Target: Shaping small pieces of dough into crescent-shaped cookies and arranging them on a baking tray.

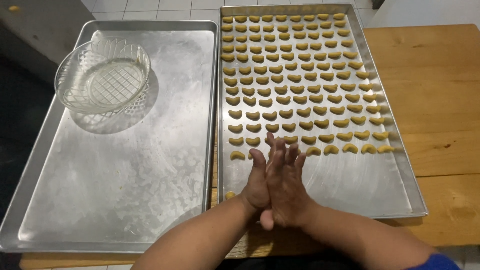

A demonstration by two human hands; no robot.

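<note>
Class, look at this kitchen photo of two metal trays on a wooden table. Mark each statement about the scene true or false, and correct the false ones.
1. The left tray holds rows of dough pieces. False: it holds only a glass bowl.
2. The crescent dough pieces lie in rows on the right tray. True.
3. The left hand and right hand are pressed together, palm to palm. True.
4. The glass bowl is full of dough. False: it looks empty.
5. The hands are over the left tray. False: they are over the right tray's near end.
</note>
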